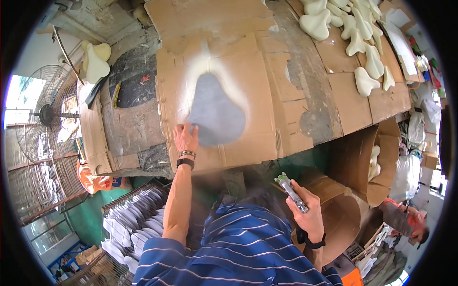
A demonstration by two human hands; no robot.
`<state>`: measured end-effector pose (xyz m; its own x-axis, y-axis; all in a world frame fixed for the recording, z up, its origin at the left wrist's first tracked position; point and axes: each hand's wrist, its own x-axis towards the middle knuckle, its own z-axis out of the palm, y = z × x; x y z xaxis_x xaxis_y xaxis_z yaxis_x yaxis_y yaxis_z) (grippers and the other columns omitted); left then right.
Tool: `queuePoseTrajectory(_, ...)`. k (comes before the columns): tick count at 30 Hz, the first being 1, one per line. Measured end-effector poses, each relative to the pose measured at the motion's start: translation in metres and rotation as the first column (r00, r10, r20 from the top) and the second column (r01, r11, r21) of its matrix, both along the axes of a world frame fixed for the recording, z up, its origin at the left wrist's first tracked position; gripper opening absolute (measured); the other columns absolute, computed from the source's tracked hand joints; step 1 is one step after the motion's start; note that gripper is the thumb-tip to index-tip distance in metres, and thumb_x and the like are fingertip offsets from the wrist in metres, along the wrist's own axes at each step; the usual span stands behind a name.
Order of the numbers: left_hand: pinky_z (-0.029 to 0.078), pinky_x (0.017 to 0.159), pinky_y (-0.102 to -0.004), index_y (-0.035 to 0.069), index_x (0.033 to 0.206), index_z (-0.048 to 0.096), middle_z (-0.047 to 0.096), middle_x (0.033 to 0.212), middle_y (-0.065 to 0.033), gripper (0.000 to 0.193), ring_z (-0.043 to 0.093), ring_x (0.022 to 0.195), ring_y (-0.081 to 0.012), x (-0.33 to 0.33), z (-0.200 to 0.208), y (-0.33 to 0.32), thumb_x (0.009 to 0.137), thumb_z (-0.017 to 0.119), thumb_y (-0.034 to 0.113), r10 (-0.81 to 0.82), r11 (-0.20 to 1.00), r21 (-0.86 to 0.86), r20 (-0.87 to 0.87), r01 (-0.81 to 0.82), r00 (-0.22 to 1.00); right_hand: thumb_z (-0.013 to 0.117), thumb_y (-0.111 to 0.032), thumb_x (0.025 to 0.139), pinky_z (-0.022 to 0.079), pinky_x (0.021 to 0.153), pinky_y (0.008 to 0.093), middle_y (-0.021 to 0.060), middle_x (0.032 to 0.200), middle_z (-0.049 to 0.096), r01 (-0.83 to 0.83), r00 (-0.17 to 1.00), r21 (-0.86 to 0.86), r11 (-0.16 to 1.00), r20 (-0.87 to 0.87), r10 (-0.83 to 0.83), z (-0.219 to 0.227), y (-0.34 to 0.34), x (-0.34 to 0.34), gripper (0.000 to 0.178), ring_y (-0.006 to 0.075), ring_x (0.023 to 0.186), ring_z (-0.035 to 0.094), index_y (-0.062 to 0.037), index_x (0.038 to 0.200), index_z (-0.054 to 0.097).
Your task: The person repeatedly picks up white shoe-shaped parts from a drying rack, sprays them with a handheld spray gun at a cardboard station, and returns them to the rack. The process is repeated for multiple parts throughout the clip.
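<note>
The person's left hand (185,138), fingers bent, is at the lower-left edge of a grey saddle-shaped piece (217,112) lying on cardboard (260,119) in the upper centre of the frame; whether it pinches the edge cannot be told. Right of lower centre, the right hand (307,209) grasps a metal tool (292,193). Cream saddle-shaped forms (315,24) lie upper right.

The left forearm (177,205) is extended from 7 o'clock toward 12, and the left hand (186,138) is set just off centre toward 9 o'clock, its back turned up and its fingers bent. The right hand (309,209) is held at 4 o'clock, closed in a grip, its thumb pointed toward 10; the right forearm (316,258) is seen at 5.
</note>
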<state>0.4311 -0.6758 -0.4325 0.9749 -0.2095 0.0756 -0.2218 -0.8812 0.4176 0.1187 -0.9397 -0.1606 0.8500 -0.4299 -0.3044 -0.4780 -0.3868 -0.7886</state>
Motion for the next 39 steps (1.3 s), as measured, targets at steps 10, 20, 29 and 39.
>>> queuePoseTrajectory(10,0.042,0.098,-0.0517,0.016,0.138,0.058,0.054,0.129,-0.0142,0.055,0.049,0.121,-0.0371,-0.01,-0.008,-0.005,0.089,0.071,0.039,0.05,0.982,0.181,0.019,-0.052,0.999,0.072,-0.002,0.084,0.052,0.073,0.0367,0.0204,0.095,0.067,-0.015,1.0,0.018,1.0,-0.024,0.016,-0.005,-0.006,0.006,0.047,0.0338,0.078,0.065,0.0053,0.129,0.062)
queuePoseTrajectory(20,0.043,0.097,-0.0521,0.015,0.135,0.06,0.053,0.131,-0.017,0.052,0.048,0.122,-0.0382,-0.005,-0.007,-0.008,0.089,0.071,0.039,0.103,0.985,0.14,-0.009,-0.101,0.995,0.073,-0.002,0.084,0.053,0.075,0.0399,0.0206,0.098,0.068,-0.078,0.997,-0.016,0.997,0.004,0.078,-0.015,-0.004,0.011,0.048,0.0395,0.083,0.067,0.0042,0.13,0.062)
queuePoseTrajectory(29,0.047,0.094,-0.046,0.005,0.124,0.061,0.058,0.119,-0.0184,0.042,0.056,0.108,-0.0328,-0.05,0.016,0.006,0.088,0.074,0.024,0.129,0.968,-0.232,0.139,-0.095,0.982,0.068,0.001,0.081,0.053,0.082,0.0479,0.0244,0.11,0.065,-0.057,0.992,-0.426,0.903,0.077,0.099,-0.071,-0.033,0.098,0.059,0.0448,0.099,0.063,0.0001,0.139,0.052)
queuePoseTrajectory(39,0.045,0.06,-0.022,0.01,0.096,0.057,0.051,0.081,0.0042,0.036,0.049,0.069,-0.0063,-0.077,-0.038,0.078,0.097,0.068,0.044,0.232,0.516,-0.522,-0.679,-0.68,0.697,0.065,0.003,0.077,0.044,0.099,0.0526,0.0226,0.13,0.05,-0.077,0.996,-0.811,0.58,-0.031,0.089,-0.224,-0.036,0.184,0.064,0.0409,0.12,0.05,0.0068,0.138,0.046)
